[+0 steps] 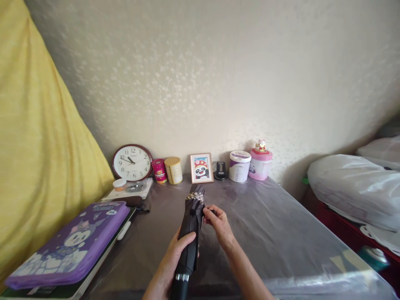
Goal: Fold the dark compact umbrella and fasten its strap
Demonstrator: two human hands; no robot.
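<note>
A folded black umbrella [191, 225] points away from me over the table [268, 233], its rib tips bunched at the far end. My left hand [175, 256] is wrapped round its lower part, just above the handle with a silver ring. My right hand [217, 221] pinches the closing strap on the umbrella's right side, near its upper end.
A purple cartoon case [70, 243] lies at the left on a book. Along the wall stand a clock [132, 162], two small tins [167, 170], a framed picture [201, 168], a white tub [239, 166] and a pink jar [260, 163]. Yellow curtain hangs left; plastic-covered bundles [356, 183] sit right.
</note>
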